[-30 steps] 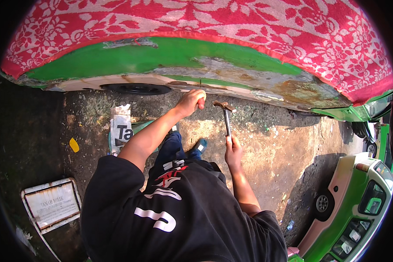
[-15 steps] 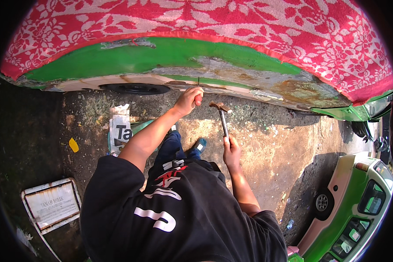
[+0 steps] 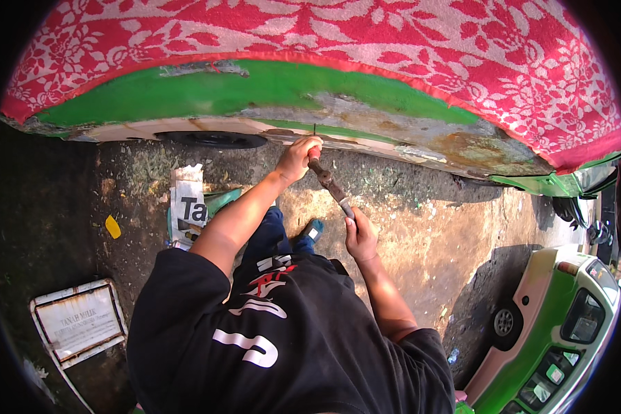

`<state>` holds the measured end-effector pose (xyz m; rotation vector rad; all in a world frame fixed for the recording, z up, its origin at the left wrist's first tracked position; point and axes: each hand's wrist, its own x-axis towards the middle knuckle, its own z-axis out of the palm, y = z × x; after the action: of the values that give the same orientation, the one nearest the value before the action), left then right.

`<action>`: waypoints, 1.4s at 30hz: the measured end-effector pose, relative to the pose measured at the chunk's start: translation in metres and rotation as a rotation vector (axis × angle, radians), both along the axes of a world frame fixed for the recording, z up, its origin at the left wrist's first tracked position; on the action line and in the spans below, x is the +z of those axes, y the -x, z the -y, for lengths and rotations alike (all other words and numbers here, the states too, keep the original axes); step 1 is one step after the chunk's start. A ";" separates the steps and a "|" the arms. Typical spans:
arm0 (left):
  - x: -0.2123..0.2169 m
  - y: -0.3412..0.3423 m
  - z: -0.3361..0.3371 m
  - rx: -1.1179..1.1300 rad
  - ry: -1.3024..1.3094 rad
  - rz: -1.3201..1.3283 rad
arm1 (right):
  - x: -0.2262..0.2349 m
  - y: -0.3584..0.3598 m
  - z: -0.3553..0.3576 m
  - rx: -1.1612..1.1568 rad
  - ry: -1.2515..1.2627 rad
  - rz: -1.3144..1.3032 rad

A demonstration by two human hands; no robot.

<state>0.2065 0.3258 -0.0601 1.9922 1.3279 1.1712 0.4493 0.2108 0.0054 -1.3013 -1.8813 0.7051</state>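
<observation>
Swinging the hammer (image 3: 330,185) right up to the red-handled tool (image 3: 314,151) beside the lower edge of the green vehicle (image 3: 207,94), closing the earlier gap! Clamping each grip: right hand (image 3: 362,236) on the hammer's shaft, left hand (image 3: 296,161) on the tool; leaving ground (image 3: 421,241) open rightward, toward the parked van (image 3: 557,321).

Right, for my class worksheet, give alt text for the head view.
The right hand holds a hammer at the butt of a red-handled tool in the left hand, beside a worn green vehicle partly under a red floral cloth.
</observation>
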 end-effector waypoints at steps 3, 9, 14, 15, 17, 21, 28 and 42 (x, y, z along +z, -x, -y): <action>-0.014 0.004 -0.003 0.021 0.085 -0.047 | -0.014 0.001 -0.016 -0.036 0.166 0.259; -0.012 0.017 0.019 -0.017 0.092 -0.084 | -0.019 -0.016 0.004 -0.086 0.208 0.046; -0.011 0.018 0.021 0.043 0.044 -0.006 | -0.015 -0.016 0.013 -0.144 0.267 0.013; -0.010 0.018 0.019 0.061 0.050 0.007 | -0.016 -0.017 0.013 -0.151 0.275 0.011; -0.008 0.016 0.018 0.060 0.071 0.045 | -0.017 -0.017 0.014 -0.141 0.261 -0.013; -0.010 0.016 0.016 0.060 0.067 0.079 | -0.012 -0.016 0.015 -0.124 0.256 -0.029; -0.010 0.010 0.014 0.125 0.074 0.152 | -0.004 -0.012 0.015 -0.078 0.284 0.003; -0.034 0.020 0.004 0.104 0.144 0.156 | -0.017 0.016 -0.019 -0.037 0.208 0.262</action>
<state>0.1867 0.3217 -0.0941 1.7130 1.4083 1.2140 0.4337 0.2295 -0.0117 -1.6228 -2.0250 0.7570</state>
